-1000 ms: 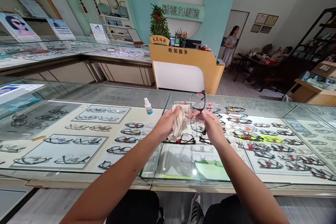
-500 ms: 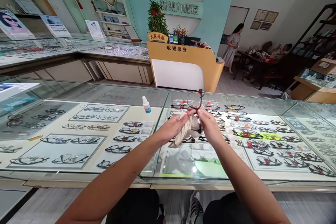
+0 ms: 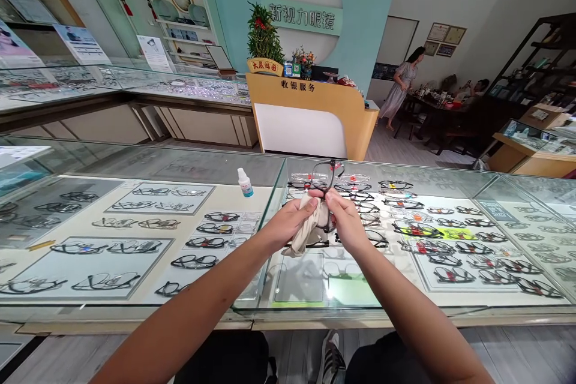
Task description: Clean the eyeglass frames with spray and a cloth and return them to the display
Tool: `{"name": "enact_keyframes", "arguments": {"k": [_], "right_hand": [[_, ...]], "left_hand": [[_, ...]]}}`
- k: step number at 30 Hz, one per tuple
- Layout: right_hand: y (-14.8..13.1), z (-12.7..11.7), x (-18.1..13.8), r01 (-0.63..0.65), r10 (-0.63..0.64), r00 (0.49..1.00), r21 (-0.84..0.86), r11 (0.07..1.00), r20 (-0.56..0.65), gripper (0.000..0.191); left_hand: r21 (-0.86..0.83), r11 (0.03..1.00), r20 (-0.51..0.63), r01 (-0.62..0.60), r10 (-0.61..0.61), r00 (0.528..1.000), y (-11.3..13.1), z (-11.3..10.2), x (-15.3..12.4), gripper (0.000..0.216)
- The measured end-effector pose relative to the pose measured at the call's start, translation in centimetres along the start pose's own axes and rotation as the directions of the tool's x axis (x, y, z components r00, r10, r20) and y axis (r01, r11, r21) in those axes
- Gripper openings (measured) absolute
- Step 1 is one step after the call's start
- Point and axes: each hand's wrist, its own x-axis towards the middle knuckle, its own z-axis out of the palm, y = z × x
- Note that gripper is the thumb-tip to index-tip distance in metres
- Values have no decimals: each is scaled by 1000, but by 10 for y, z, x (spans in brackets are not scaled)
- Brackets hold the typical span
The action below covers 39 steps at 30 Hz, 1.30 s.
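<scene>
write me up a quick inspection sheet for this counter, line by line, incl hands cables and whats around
Surface: glass-topped counter, see-through, with display contents showing beneath.
Things in hand: dark-rimmed glasses turned on end; pale cloth bunched at their lower part.
Clutter: small white bottle standing beyond the left forearm; rows of eyeglass frames on display.
Hands: left hand holds the cloth; right hand grips the glasses near the middle, fingers closed.
Cables: nothing seen.
Surroundings: wooden desk ahead, leafy plant on it; a person standing at back right.
</scene>
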Motion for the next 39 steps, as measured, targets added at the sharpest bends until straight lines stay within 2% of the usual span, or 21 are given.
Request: {"name": "enact_keyframes", "arguments": {"k": [4, 9, 12, 16, 23, 26, 29, 32, 36, 39], "right_hand": [[-1, 2, 1, 6, -6, 1000, -7, 1000, -5, 50], [-1, 5, 2, 83, -83, 997, 23, 996, -6, 42], [3, 5, 2, -11, 17, 998, 89, 996, -64, 42], [9, 6, 3, -127, 162, 980, 257, 958, -120, 45], [5, 7, 2, -169, 227, 968, 387, 907, -109, 46], [6, 8, 1, -158, 210, 972, 367, 917, -106, 46], [7, 10, 1, -109, 140, 985, 264, 958, -99, 46], [7, 12, 0, -55, 68, 995, 168, 984, -72, 45], [4, 13, -1, -61, 68, 997, 200, 978, -29, 48], [3, 10, 0, -88, 100, 994, 242, 966, -41, 48]], "left_hand": [[22, 1000, -21, 7, -7, 1000, 1, 2, -1, 60], [10, 1000, -9, -15, 15, 1000, 6, 10, -3, 58], [25, 999, 16, -48, 47, 999, 6, 11, -3, 57], [35, 995, 48, -95, 93, 995, 2, 11, -1, 56], [21, 989, 67, -146, 144, 987, -1, 8, 0, 66], [39, 988, 61, -149, 146, 987, -1, 6, 1, 63], [57, 988, -2, -141, 141, 990, -2, 9, 1, 54], [63, 986, -51, -153, 156, 986, -4, 12, 1, 55], [74, 985, -93, -158, 165, 982, -6, 10, 2, 56], [79, 985, -59, -151, 156, 986, -5, 4, 2, 56]]}}
